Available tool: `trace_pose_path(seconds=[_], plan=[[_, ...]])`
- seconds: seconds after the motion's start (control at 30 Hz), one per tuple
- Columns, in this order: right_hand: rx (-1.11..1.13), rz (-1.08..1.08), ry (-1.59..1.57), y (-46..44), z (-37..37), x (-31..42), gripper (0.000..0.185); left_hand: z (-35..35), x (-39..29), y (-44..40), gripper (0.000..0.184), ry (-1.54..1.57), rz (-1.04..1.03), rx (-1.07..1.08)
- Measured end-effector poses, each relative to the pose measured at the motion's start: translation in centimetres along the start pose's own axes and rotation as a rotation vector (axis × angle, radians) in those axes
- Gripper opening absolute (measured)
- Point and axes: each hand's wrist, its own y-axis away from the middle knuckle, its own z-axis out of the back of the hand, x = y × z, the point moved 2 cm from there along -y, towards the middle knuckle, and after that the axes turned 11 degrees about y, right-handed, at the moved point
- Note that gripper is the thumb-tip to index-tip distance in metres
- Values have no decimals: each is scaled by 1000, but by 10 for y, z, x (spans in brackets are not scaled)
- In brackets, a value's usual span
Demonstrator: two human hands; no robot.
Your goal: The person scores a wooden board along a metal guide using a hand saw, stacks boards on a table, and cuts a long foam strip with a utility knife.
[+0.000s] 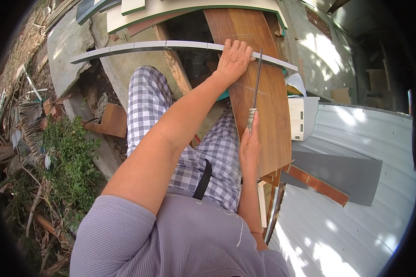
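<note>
A long narrow grey strip lies across a brown wooden board, bowed in the lens. My left hand presses on the strip over the board, with its fingers wrapped round it. In my right hand is the pale, wrapped handle of a thin-bladed tool. Its dark blade points away from me and crosses the strip just right of my left hand. Whether the blade touches the strip is hard to tell.
White panels lie at the top. A grey board and a reddish-brown strip rest on corrugated metal sheeting at the right. Green plants and debris cover the left. Beneath the strip lies a wooden beam.
</note>
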Motion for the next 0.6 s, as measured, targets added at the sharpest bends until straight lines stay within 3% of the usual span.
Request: trace_pose_path(seconds=[0.3,0.4,0.5,0.6], plan=[[-82,164,-77,-123,-2,29,55,2,0,-5,24,26,15,-26],[29,11,-61,-85,4,26,55,1,-1,-4,24,31,23,-21],[-152,139,42,-24,-11,2,54,-1,-1,-4,24,14,12,-23],[-39,38,0,-4,-5,-2,55,-1,-1,0,24,-19,-3,4]])
